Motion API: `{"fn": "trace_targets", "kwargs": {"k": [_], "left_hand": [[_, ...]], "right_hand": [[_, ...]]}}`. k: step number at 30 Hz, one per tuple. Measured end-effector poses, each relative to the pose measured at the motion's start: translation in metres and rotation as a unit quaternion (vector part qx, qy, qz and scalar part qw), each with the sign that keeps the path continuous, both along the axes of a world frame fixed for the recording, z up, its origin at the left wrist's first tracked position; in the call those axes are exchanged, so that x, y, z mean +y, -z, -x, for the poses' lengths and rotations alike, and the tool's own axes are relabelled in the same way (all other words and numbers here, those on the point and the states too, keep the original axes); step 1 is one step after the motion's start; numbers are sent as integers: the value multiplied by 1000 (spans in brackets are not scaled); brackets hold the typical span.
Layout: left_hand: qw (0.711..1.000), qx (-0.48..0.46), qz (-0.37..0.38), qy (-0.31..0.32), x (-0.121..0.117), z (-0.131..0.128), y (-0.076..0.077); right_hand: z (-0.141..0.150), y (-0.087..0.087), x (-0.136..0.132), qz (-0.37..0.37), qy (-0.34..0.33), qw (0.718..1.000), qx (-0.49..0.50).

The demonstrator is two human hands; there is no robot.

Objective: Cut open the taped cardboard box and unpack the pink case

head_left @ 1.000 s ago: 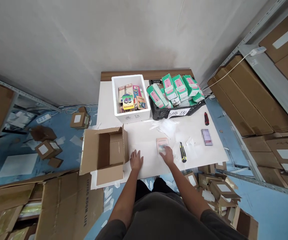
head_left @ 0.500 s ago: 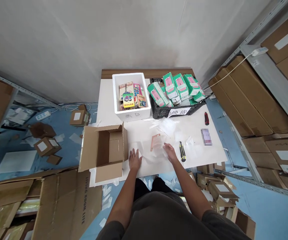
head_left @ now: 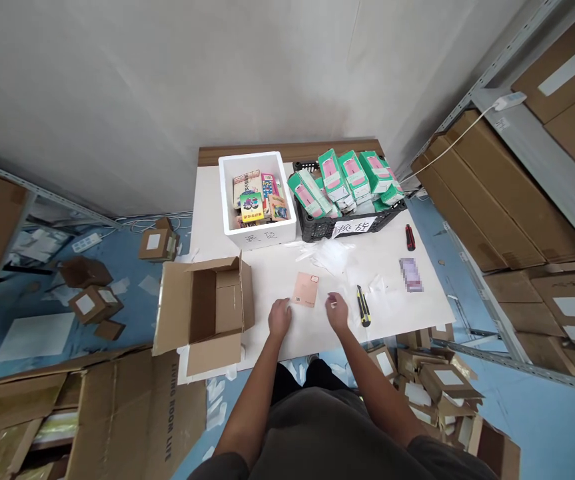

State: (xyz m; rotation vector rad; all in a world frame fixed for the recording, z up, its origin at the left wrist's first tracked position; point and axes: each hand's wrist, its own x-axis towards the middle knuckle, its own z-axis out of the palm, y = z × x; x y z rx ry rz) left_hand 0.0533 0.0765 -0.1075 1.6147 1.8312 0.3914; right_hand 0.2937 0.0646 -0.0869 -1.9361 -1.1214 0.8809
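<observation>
A flat pink packet (head_left: pixel 306 290) with a small dark code patch and a light label lies on the white table, between my hands. My left hand (head_left: pixel 280 319) rests just left of it, fingers bent and drawn together near its lower left edge. Whatever those fingers hold, if anything, is hidden. To the right of the packet, my right hand (head_left: pixel 338 312) is curled, with a small pale bit at the fingertips that I cannot name. Beside it lies a black and yellow box cutter (head_left: pixel 364 307). Crumpled translucent wrapping (head_left: pixel 333 256) sits behind the packet.
An open cardboard box (head_left: pixel 246 293) stands at the left. Along the back are a white foam box (head_left: pixel 262 239) of small books and a black crate (head_left: pixel 312 231) of green and pink boxes. A red and black tool (head_left: pixel 410 237) and a blurred purple item (head_left: pixel 412 275) lie right.
The translucent sheet over the pink packet is off it, and the packet now shows whole. My left hand has gone from flat to bent fingers and shifted right. My right hand has curled.
</observation>
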Motion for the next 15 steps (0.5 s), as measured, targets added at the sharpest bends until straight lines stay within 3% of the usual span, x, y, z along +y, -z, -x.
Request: {"fn": "trace_targets", "kwargs": {"k": [2,4,9,12,15], "left_hand": [[994,-67,79,-39,23,-17,3],[982,-99,143,-79,43,-29,9],[967,-140,185,-109,67,-35,19],[960,-186,174,-119,66,-32,7],[951,-243,154,-118,62,-25,-20]], "right_hand": [[21,12,14,75,-23,995,67],[35,26,28,137,-5,987,87],[40,42,50,176,41,977,113],[36,30,54,172,45,972,155],[31,-1,56,149,34,966,210]]}}
